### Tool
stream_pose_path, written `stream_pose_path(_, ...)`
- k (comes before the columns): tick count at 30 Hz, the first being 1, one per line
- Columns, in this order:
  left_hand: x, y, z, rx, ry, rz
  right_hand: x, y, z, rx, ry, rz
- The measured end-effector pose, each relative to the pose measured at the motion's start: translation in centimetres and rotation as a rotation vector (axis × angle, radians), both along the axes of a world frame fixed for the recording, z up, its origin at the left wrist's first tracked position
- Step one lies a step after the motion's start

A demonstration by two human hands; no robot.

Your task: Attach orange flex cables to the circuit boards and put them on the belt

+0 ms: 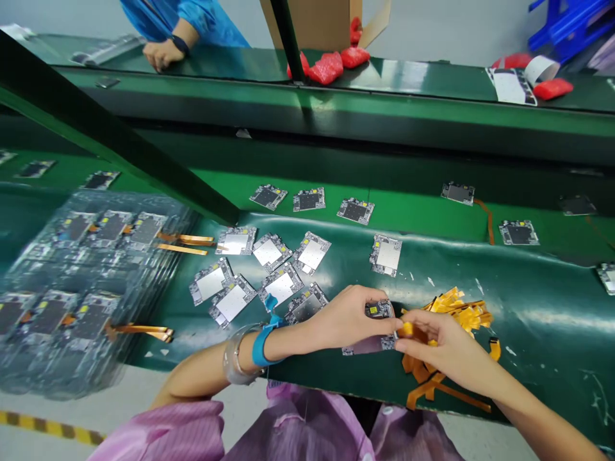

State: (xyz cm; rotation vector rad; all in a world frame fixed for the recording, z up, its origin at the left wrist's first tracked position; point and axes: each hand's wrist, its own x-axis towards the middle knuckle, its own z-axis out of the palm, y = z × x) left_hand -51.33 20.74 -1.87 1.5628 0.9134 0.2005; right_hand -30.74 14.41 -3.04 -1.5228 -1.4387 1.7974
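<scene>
My left hand (355, 319) grips a grey rectangular circuit board (378, 308) above the dark-green counter (548, 346). My right hand (451, 349) pinches a flat orange ribbon cable (408, 330) at the board's right edge.

Red bundles (327, 68) lie on the far desk (432, 83) before an open cardboard box (314, 24). Farther right, a white roll (542, 69) sits near another red packet (553, 89). A co-worker's blue sleeve (202, 20) shows at upper left; yellow-and-black floor tape (50, 428), lower left.
</scene>
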Motion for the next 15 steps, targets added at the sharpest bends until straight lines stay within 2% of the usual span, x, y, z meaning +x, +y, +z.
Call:
stream_pose_path(3,-0.1,2.0,-0.6,0.155,-0.039,0.073,0.5,2.2,-0.5,0.038,0.007,-0.073)
stream_pose_path(5,-0.8,5.3,-1.7,0.35,0.029,0.169,1.4,5.2,-0.6,0.04,0.053,-0.167)
stream_pose_path(7,-2.2,9.8,-3.3,0.562,0.161,0.29,2.5,9.2,-0.4,0.044,0.094,-0.263)
stream_pose_path(11,-6.0,18.4,-6.3,0.692,0.333,0.397,4.8,18.5,-0.2,0.12,0.032,-0.349)
stream_pose_path(13,-7.3,20.9,-7.4,0.703,0.398,0.382,5.9,21.8,-0.6,0.168,-0.071,-0.407)
stream_pose_path(15,-7.8,22.2,-8.0,0.713,0.442,0.361,7.1,23.2,-1.3,0.225,-0.194,-0.474)
